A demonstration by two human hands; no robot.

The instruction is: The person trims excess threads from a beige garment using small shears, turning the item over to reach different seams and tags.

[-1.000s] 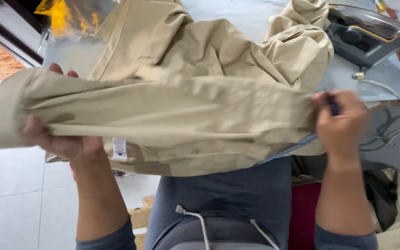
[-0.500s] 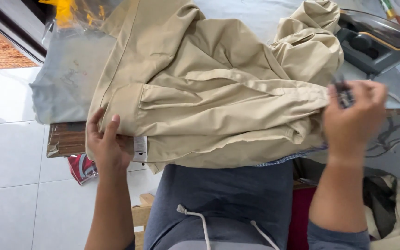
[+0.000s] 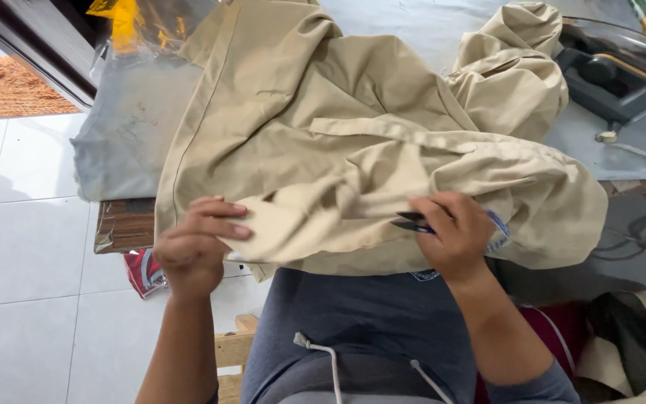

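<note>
The left hand (image 3: 192, 243) is pinching a fold of the beige garment (image 3: 353, 150) at lower left of centre, thumb and fingers pressed together on the cloth. The right hand (image 3: 454, 232) is gripping a small dark tool (image 3: 413, 221), probably thread snips, though the view is poor, with its tip lying against the fabric. The garment is lying bunched across the grey padded board (image 3: 125, 135), spilling toward the person's lap. An iron (image 3: 614, 71) is sitting at upper right. With the cloth so crumpled, the blades could be nicking a hidden layer, or the slack fold could be slipping from the pinch.
</note>
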